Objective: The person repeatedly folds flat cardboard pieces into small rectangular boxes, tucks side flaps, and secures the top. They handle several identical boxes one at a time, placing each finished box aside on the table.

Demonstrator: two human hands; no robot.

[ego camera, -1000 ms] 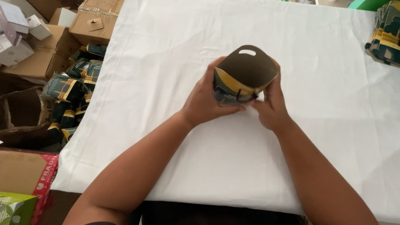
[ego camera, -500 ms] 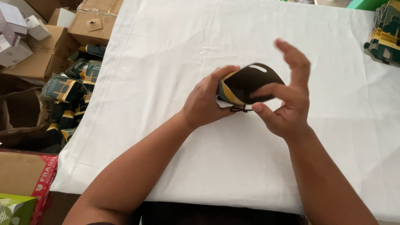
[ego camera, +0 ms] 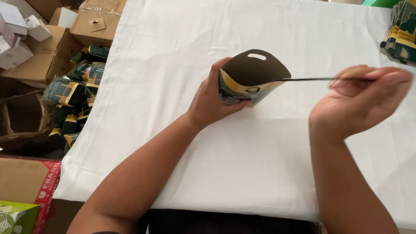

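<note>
Dark green card, printed with yellow, is gripped by the left hand (ego camera: 212,102), whose fingers and thumb are wrapped round the lower part of a small packaging box (ego camera: 249,82) that is held over the middle of the white tablecloth (ego camera: 242,173). The box is seen tilted toward the camera, so that its dark inside and a rounded top flap with a slot-shaped hanging hole are shown. From the right side of the box a thin dark strip (ego camera: 303,79) is stretched out level to the right hand (ego camera: 359,102), where its far end is pinched between the fingertips; that hand is raised, well apart from the box, and is blurred, so the exact hold on the strip cannot be told more closely. Both forearms are bare and are brought in from the lower edge of the view. At the far right edge of the cloth a stack of flat cartons (ego camera: 401,30) in the same green and yellow print is laid. Off the left side of the table, on the floor, a heap of finished green boxes (ego camera: 76,97) is gathered, and behind it several brown cardboard cartons (ego camera: 93,21) and a few small white boxes (ego camera: 17,32) are stood. A red-printed carton (ego camera: 26,186) and a light green box (ego camera: 15,219) are seen at the lower left corner.
</note>
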